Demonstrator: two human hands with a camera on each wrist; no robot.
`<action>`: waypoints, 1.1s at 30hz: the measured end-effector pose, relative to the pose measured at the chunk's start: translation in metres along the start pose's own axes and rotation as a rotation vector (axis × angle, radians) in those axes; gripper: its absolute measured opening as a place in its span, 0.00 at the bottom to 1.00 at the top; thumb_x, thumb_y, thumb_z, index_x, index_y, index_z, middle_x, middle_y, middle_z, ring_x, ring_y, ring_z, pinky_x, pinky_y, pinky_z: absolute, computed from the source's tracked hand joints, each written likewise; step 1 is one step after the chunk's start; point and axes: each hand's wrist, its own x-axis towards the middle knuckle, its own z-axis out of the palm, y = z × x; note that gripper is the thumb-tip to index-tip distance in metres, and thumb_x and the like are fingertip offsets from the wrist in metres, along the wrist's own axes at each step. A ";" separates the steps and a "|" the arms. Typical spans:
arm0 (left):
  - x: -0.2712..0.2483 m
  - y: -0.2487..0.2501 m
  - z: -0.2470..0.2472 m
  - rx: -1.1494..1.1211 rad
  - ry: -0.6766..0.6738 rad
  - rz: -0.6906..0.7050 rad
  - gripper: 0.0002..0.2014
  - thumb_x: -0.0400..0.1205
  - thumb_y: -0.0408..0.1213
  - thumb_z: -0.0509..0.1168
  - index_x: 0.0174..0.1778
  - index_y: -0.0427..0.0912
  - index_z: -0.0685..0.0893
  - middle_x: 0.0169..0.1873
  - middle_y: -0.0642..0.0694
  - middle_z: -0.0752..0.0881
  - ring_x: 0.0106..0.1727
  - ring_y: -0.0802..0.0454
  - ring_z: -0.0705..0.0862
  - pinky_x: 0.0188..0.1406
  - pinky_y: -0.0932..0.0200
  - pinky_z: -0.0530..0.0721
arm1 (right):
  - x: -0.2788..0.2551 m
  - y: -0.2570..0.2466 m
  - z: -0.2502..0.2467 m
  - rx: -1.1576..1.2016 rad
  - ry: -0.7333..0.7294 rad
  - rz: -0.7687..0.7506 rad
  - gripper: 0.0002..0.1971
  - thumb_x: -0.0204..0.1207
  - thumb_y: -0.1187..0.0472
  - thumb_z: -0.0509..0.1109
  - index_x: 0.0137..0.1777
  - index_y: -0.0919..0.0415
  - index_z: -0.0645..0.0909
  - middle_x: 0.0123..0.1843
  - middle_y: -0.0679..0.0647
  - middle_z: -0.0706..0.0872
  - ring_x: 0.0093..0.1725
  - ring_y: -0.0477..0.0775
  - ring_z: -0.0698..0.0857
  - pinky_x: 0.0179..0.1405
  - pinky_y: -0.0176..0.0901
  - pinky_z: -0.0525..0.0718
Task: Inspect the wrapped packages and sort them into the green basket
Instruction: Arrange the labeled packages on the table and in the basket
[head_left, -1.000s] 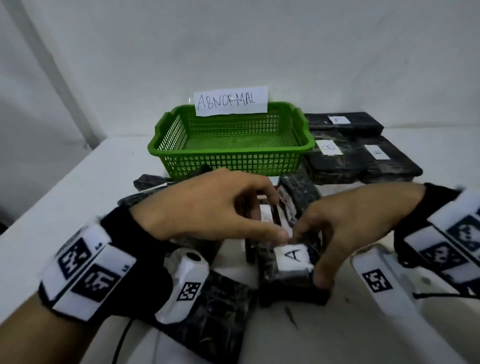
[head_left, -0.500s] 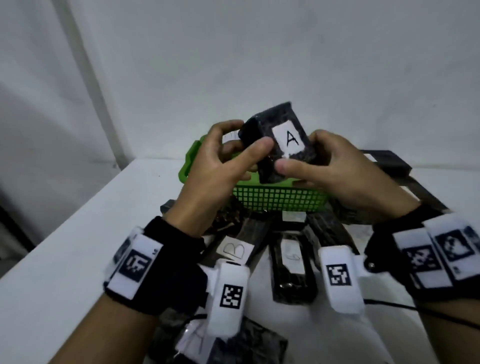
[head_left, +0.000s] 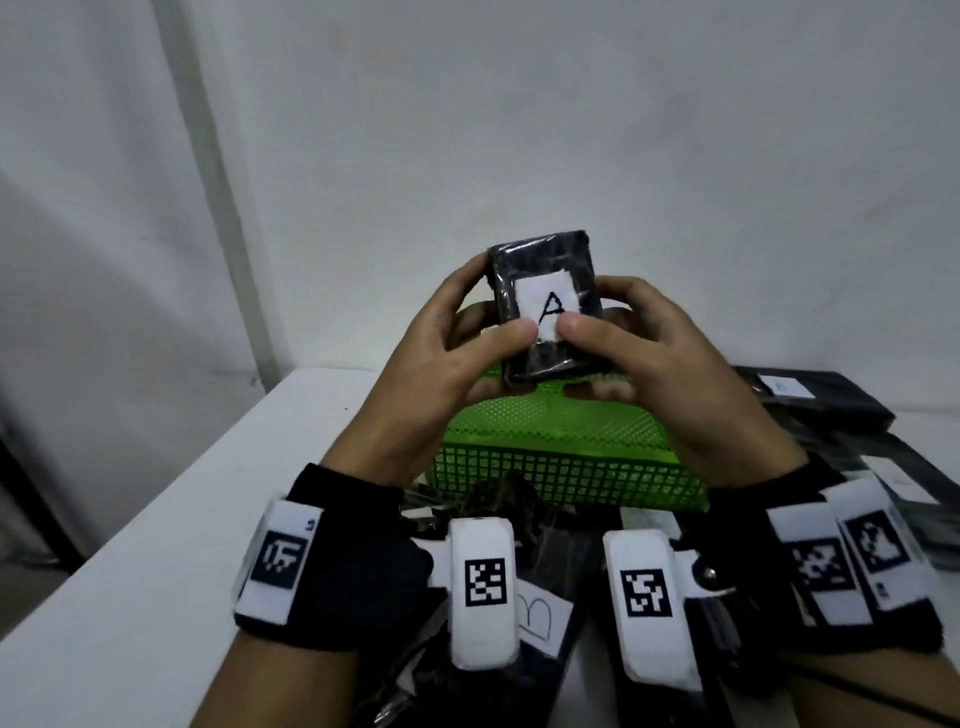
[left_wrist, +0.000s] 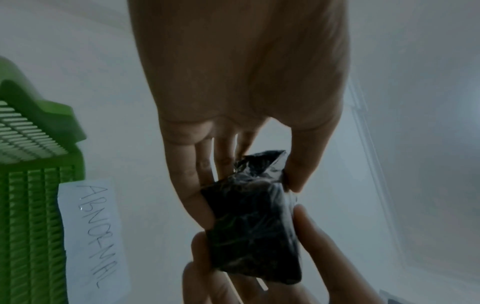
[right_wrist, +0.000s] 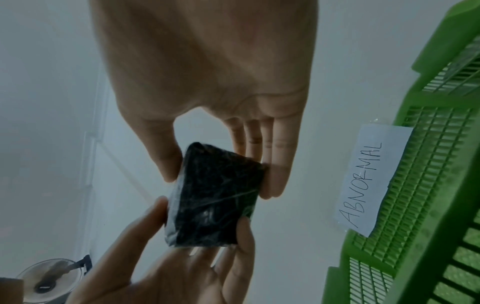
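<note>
A small black wrapped package (head_left: 550, 270) with a white label marked "A" is held up in the air between both hands, above the green basket (head_left: 566, 457). My left hand (head_left: 457, 343) grips its left side, thumb on the front. My right hand (head_left: 628, 343) grips its right side, thumb next to the label. The left wrist view shows the package (left_wrist: 254, 230) pinched between thumb and fingers; the right wrist view shows the package (right_wrist: 213, 201) the same way. A paper sign reading "ABNORMAL" (right_wrist: 369, 179) hangs on the basket.
More black wrapped packages lie on the white table below my wrists, one with a "B" label (head_left: 540, 618). Several larger black packages (head_left: 821, 400) are stacked right of the basket. The white wall stands close behind.
Both hands picked the "A" package off the table, raised it in front of the basket and turned it upright, its label facing me.
</note>
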 end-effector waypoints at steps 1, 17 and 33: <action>0.002 0.000 -0.001 0.014 0.009 0.004 0.33 0.75 0.37 0.70 0.80 0.47 0.72 0.60 0.46 0.90 0.56 0.48 0.91 0.49 0.48 0.91 | 0.001 0.001 0.000 -0.013 -0.014 0.000 0.33 0.66 0.42 0.79 0.71 0.51 0.79 0.57 0.52 0.92 0.56 0.47 0.93 0.52 0.52 0.91; 0.001 -0.011 0.013 0.114 -0.020 0.058 0.28 0.80 0.32 0.71 0.77 0.43 0.74 0.61 0.45 0.90 0.58 0.49 0.90 0.54 0.47 0.90 | -0.009 0.008 -0.022 -0.189 0.093 -0.132 0.29 0.66 0.37 0.79 0.65 0.48 0.84 0.47 0.47 0.95 0.48 0.45 0.94 0.54 0.56 0.90; -0.001 -0.015 0.027 0.136 -0.028 0.152 0.23 0.76 0.41 0.71 0.68 0.49 0.82 0.62 0.44 0.89 0.66 0.41 0.86 0.59 0.38 0.81 | -0.014 0.001 -0.025 -0.103 0.142 -0.110 0.19 0.72 0.52 0.78 0.62 0.55 0.85 0.52 0.50 0.93 0.48 0.48 0.94 0.49 0.60 0.94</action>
